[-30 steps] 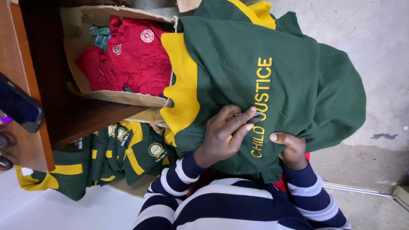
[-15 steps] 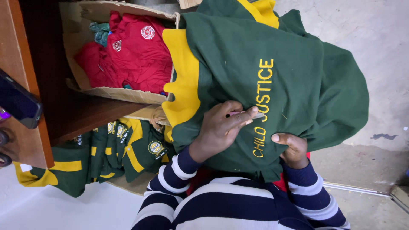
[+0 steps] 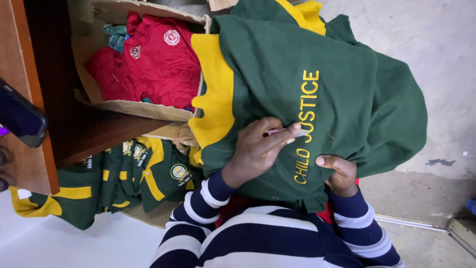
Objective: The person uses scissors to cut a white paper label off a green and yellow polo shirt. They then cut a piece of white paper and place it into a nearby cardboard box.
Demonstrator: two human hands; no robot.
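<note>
1. Grey concrete floor (image 3: pixel 436 64) runs under everything, rough and stained, beside a brown wooden shelf (image 3: pixel 94 134).
2. Across my lap lies the green fleece sweater with yellow trim and yellow stitched lettering (image 3: pixel 317 99), soft and bunched.
3. My left hand (image 3: pixel 255 149) presses on it, fingers (image 3: pixel 277 141) pinching a small pink tool at the letters.
4. My right hand (image 3: pixel 339 171) clenches the sweater's lower edge.
5. Red shirts with round badges (image 3: pixel 148 64) fill an open cardboard box (image 3: pixel 134 108); folded green and yellow garments (image 3: pixel 134 173) sit below.
</note>
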